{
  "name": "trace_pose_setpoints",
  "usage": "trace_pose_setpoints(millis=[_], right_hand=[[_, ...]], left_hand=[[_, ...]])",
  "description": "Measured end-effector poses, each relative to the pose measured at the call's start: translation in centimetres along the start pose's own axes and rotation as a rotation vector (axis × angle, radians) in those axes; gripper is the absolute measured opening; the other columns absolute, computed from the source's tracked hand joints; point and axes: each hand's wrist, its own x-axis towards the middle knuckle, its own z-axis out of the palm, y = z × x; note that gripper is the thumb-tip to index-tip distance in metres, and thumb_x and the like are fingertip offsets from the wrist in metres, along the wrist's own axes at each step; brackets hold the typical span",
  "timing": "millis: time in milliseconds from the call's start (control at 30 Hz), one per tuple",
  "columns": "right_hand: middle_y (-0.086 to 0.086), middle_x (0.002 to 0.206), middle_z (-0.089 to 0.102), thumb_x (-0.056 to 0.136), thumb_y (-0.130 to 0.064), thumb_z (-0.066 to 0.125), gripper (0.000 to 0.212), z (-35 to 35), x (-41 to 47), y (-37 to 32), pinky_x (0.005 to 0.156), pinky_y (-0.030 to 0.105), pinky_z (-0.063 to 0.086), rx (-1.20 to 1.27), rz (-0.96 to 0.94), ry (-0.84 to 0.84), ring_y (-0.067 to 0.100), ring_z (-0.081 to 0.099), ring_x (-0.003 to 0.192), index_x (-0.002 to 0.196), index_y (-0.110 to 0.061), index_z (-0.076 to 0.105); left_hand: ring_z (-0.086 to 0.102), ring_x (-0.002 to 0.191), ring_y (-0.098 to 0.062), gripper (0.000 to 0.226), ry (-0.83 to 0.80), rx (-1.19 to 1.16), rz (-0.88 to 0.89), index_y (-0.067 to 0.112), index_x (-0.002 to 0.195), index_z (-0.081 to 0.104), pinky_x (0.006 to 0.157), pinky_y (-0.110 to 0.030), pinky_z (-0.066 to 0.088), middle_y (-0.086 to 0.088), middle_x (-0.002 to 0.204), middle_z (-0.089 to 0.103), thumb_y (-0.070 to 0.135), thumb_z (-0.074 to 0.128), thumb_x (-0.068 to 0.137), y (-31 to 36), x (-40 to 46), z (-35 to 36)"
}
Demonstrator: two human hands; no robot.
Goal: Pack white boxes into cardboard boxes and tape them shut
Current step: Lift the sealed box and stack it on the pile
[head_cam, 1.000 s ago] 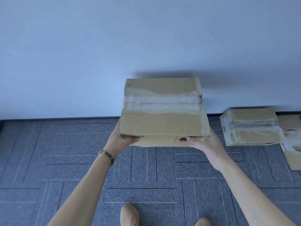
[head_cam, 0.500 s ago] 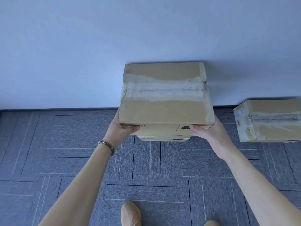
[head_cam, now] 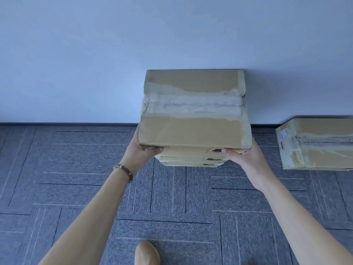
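both hands, left hand and right hand, clamp the taped cardboard box, now set against the wall atop stacked boxes, nearer the wall than before

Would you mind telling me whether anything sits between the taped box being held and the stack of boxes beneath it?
Nothing visible does. The left hand and right hand grip the taped box at its lower front corners, directly above the stack by the wall.
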Motion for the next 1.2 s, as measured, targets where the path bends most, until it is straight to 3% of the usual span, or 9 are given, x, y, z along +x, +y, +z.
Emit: trace_pose_setpoints(millis=[267,433,567,667,767,833,900,1033,1200], right_hand=[[-0.017,0.123,0.069,0.054,-0.047,0.095,0.094,-0.5,-0.7,-0.9,0.109,0.047,0.045,-0.112,0.083,0.009,0.007,0.063,0.117,0.136,-0.039,0.050],[-0.019,0.123,0.066,0.060,-0.039,0.094,0.089,-0.5,-1.1,-2.1,0.109,0.040,0.043,-0.142,0.163,-0.006,0.005,0.060,0.117,0.137,-0.038,0.050],[-0.013,0.126,0.065,0.074,-0.039,0.087,0.071,-1.0,-2.2,-3.9,0.104,0.046,0.050,-0.259,0.250,-0.019,0.009,0.061,0.112,0.135,-0.031,0.052],[-0.011,0.129,0.061,0.087,-0.031,0.076,0.064,-1.3,-4.0,-6.4,0.093,0.036,0.051,-0.341,0.263,-0.003,0.008,0.058,0.105,0.143,-0.026,0.045],[-0.002,0.146,0.050,0.093,-0.039,0.068,0.075,-1.6,-6.4,-9.9,0.103,0.039,0.045,-0.461,0.281,-0.032,0.022,0.051,0.128,0.155,-0.019,0.031],[0.003,0.159,0.036,0.092,-0.046,0.066,0.081,-2.4,-8.6,-12.5,0.115,0.045,0.036,-0.532,0.284,-0.045,0.025,0.038,0.144,0.157,-0.019,0.025],[0.006,0.161,0.032,0.094,-0.045,0.063,0.079,-3.2,-11.4,-15.1,0.117,0.045,0.034,-0.589,0.256,-0.049,0.026,0.034,0.146,0.158,-0.019,0.024],[0.006,0.162,0.030,0.099,-0.040,0.056,0.071,-5.7,-18.0,-20.1,0.117,0.043,0.032,-0.727,0.191,-0.050,0.025,0.031,0.148,0.158,-0.019,0.024],[0.004,0.159,0.031,0.101,-0.037,0.052,0.062,-11.5,-26.3,-25.2,0.107,0.040,0.043,-0.865,0.137,-0.009,0.023,0.040,0.140,0.156,-0.020,0.028]], left_hand=[[0.067,0.107,-0.007,0.088,-0.021,0.056,-0.066,0.037,0.139,0.042,0.100,-0.043,0.053,0.010,0.116,0.069,0.002,0.086,0.071,0.3,-0.7,-0.3],[0.064,0.110,-0.013,0.086,-0.033,0.226,-0.116,0.041,0.139,0.040,0.100,-0.046,0.051,0.014,0.114,0.068,0.016,0.087,0.072,1.7,-1.1,-0.7],[0.066,0.095,-0.016,0.068,-0.054,0.460,-0.162,0.027,0.142,0.044,0.068,-0.023,0.054,0.005,0.124,0.065,0.024,0.077,0.083,4.6,-2.5,-1.4],[0.065,0.086,-0.008,0.074,-0.081,0.545,-0.208,0.019,0.150,0.037,0.058,-0.017,0.047,-0.003,0.138,0.059,0.029,0.073,0.086,7.4,-3.9,-1.9],[0.050,0.071,0.003,0.075,-0.132,0.692,-0.216,0.016,0.154,0.028,0.055,-0.013,0.038,-0.006,0.141,0.055,0.032,0.066,0.092,10.9,-6.4,-1.6],[0.051,0.072,0.000,0.069,-0.175,0.821,-0.196,0.017,0.154,0.028,0.059,-0.014,0.042,-0.006,0.139,0.056,0.032,0.061,0.096,13.8,-8.6,-1.0],[0.063,0.090,-0.011,0.065,-0.226,0.925,-0.186,0.018,0.153,0.029,0.070,-0.020,0.050,-0.006,0.143,0.053,0.031,0.059,0.097,16.7,-11.3,0.0],[0.065,0.097,-0.014,0.060,-0.299,0.976,-0.141,0.019,0.151,0.034,0.078,-0.024,0.054,-0.006,0.146,0.051,0.033,0.057,0.097,22.7,-17.2,3.0],[0.055,0.124,-0.020,0.057,-0.344,1.053,-0.015,0.019,0.150,0.035,0.097,-0.032,0.049,-0.002,0.148,0.048,0.034,0.055,0.098,30.2,-25.2,9.0]])
